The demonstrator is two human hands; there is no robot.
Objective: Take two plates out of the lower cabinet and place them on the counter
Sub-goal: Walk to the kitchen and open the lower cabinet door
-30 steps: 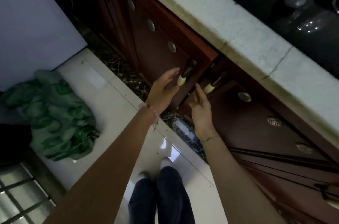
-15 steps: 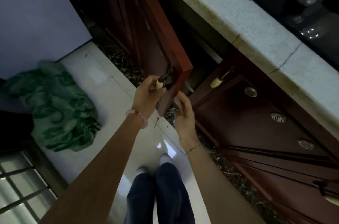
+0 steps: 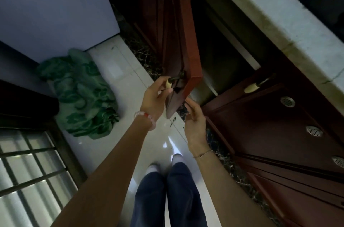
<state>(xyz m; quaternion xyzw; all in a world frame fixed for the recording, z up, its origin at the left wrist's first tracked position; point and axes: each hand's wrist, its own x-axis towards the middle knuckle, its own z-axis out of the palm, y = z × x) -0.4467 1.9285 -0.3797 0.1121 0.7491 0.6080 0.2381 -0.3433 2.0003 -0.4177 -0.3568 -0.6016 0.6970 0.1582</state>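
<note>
In the head view, the left hand (image 3: 155, 99) is closed around the pale handle (image 3: 169, 84) of the open red-brown cabinet door (image 3: 188, 44). The right hand (image 3: 194, 124) is empty, fingers loosely spread, just beside the door's lower edge. The cabinet inside (image 3: 219, 59) is dark; no plates can be seen. The stone table (image 3: 279, 18) runs above.

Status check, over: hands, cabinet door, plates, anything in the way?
Left hand gripping the door handle; right hand open, empty, beside the door's edge. Cabinet door swung wide. No plates visible; interior too dark. Nothing seen blocking the opening.
</note>
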